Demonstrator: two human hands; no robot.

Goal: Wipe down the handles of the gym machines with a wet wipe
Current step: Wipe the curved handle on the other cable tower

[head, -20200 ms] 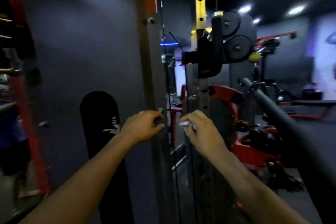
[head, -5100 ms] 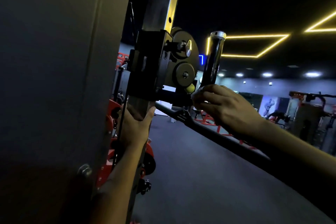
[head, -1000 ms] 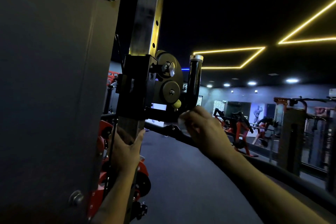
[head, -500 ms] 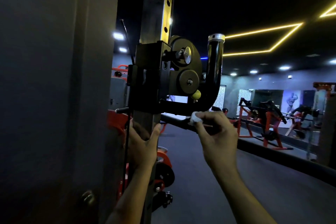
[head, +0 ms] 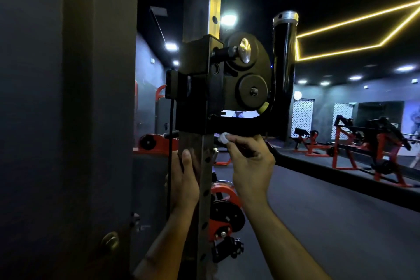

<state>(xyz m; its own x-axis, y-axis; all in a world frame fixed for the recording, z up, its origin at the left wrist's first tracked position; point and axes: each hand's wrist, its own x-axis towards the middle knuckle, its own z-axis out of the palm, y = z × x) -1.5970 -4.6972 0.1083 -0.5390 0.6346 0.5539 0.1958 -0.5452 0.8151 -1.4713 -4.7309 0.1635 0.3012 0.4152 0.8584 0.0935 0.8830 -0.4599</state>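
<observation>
A black J-shaped handle with a silver cap curves up from a black carriage on a perforated steel upright. My right hand pinches a small white wet wipe and presses it against the underside of the handle's horizontal part, close to the carriage. My left hand grips the upright just below the carriage, thumb on its front face.
A dark grey panel fills the left side. A long black padded bar runs off to the right behind my right hand. Red machine parts sit low behind the upright; red benches stand across the dark floor.
My right hand has slid the wipe leftward along the bottom of the handle toward the carriage. My left hand stays on the upright. My head moved closer.
</observation>
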